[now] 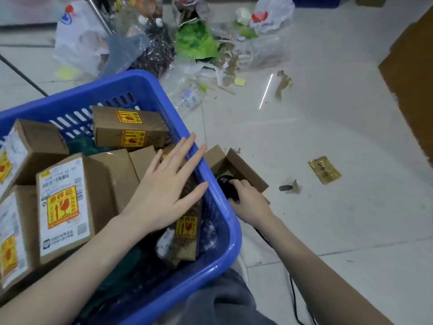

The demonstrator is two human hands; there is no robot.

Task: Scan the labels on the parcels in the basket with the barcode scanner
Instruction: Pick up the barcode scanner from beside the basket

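A blue plastic basket (150,90) at the lower left holds several brown cardboard parcels with yellow fragile stickers. One parcel (63,205) shows a white shipping label facing up. Another parcel (128,129) lies at the basket's far side. My left hand (164,186) hovers flat over the parcels near the basket's right wall, fingers spread, holding nothing. My right hand (250,202) is outside the basket on the floor side, closed around the black barcode scanner (228,187), whose cable (293,294) trails down toward me.
A small open cardboard box (236,165) sits on the tiled floor just right of the basket. Plastic bags and packaging litter (196,41) pile up behind. A gold packet (324,170) lies to the right. A large cardboard sheet (412,73) stands at the right edge.
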